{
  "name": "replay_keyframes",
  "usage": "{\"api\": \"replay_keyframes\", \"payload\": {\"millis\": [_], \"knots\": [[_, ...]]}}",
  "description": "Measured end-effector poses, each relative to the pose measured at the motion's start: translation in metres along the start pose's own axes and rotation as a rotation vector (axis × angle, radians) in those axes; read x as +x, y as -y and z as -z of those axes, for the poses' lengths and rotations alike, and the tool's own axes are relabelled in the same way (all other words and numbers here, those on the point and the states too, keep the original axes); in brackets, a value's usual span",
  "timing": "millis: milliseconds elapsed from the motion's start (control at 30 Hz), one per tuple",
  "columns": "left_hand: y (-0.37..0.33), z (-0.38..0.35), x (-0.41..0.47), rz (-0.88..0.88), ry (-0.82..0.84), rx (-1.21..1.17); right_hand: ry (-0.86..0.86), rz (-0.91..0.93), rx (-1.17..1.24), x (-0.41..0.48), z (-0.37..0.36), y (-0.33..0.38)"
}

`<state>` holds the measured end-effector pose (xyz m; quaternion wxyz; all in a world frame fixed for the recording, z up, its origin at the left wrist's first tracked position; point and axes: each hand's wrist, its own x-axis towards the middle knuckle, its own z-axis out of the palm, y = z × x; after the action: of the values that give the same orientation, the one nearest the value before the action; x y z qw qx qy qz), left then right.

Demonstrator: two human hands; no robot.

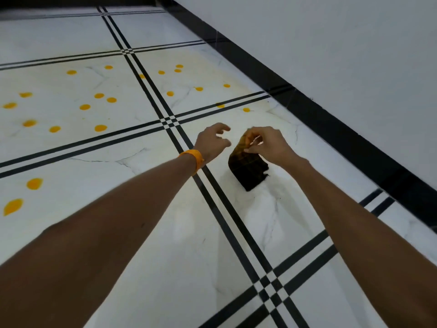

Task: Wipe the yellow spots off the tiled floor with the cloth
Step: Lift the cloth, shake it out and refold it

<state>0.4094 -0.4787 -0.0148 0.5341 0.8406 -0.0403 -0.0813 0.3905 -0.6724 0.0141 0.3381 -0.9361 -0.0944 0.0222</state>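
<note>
A dark checked cloth [248, 170] hangs folded from my right hand [267, 144], which pinches its top edge; the lower end rests on or just above the white tile. My left hand [212, 140], with an orange band on the wrist, hovers just left of the cloth with fingers spread and holds nothing. Several yellow spots [100, 128] dot the tiled floor [146, 209] to the left and farther ahead, and the nearest ahead is a spot [246, 110] beyond the cloth.
Black double stripes [220, 200] cross the white marble-look tiles. A black skirting band [331, 129] runs diagonally along the grey wall [343, 43] on the right. Faint yellowish smears show on the tiles ahead.
</note>
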Motion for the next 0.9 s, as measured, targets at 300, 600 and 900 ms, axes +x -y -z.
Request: {"api": "replay_keyframes", "payload": {"millis": [300, 600, 900], "knots": [[-0.047, 0.043, -0.025, -0.106, 0.118, 0.042, -0.07, 0.141, 0.163, -0.007, 0.039, 0.055], [-0.064, 0.08, -0.043, -0.017, 0.084, -0.107, 0.02, -0.043, 0.401, -0.014, 0.048, 0.082], [-0.066, 0.102, -0.06, 0.111, 0.359, -0.175, -0.237, -0.176, 0.477, -0.016, 0.043, 0.074]]}}
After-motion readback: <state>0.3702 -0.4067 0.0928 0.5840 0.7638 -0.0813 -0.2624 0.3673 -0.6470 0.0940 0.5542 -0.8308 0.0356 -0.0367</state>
